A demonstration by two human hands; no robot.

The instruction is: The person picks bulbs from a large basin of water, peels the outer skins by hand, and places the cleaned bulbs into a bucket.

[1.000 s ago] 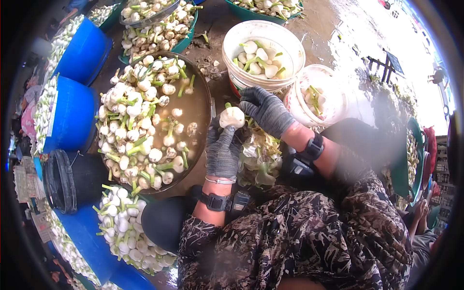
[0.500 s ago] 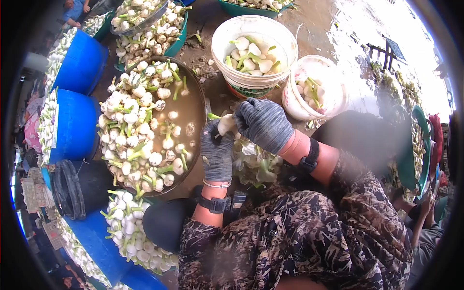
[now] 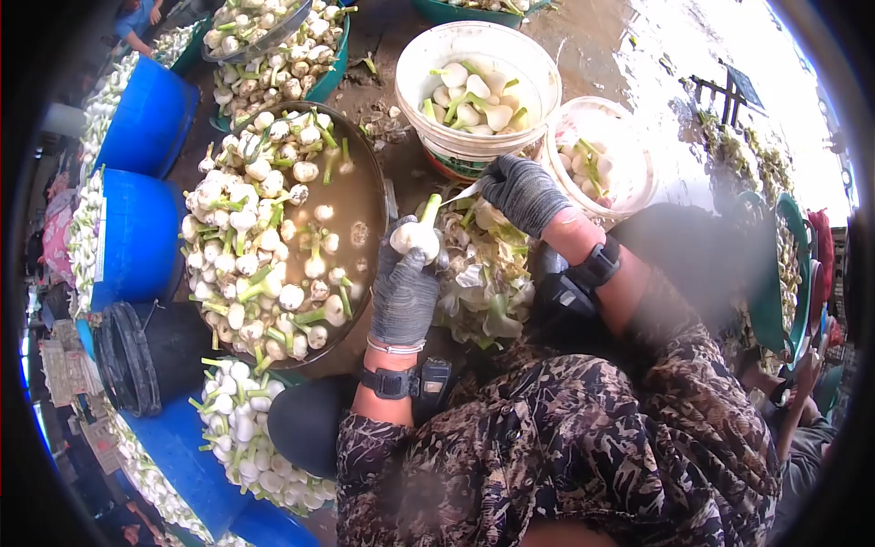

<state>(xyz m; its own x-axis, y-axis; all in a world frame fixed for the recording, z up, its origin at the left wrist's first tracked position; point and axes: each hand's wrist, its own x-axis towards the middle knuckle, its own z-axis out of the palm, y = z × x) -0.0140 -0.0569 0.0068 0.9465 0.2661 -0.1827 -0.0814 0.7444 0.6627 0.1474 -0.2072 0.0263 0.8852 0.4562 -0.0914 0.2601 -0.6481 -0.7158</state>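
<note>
My left hand, in a grey glove, is closed around a white garlic bulb whose short green stem points up. To its right, my gloved right hand pinches a thin pale strip of garlic skin that reaches toward the bulb's stem. Whether the strip is still joined to the bulb I cannot tell. Beneath both hands lies a heap of peeled garlic skins. Left of my left hand stands a wide round basin of murky water, with many unpeeled garlic bulbs piled in it.
A white bucket of cleaned bulbs stands ahead, with a second white bucket to its right. Blue tubs heaped with garlic and a black bucket line the left. Peeled bulbs lie by my left knee. Other people are partly visible at the edges.
My right hand has moved right, away from the bulb, and a strip of skin now shows in its fingers. My left hand has turned the bulb so its stem points upward.
</note>
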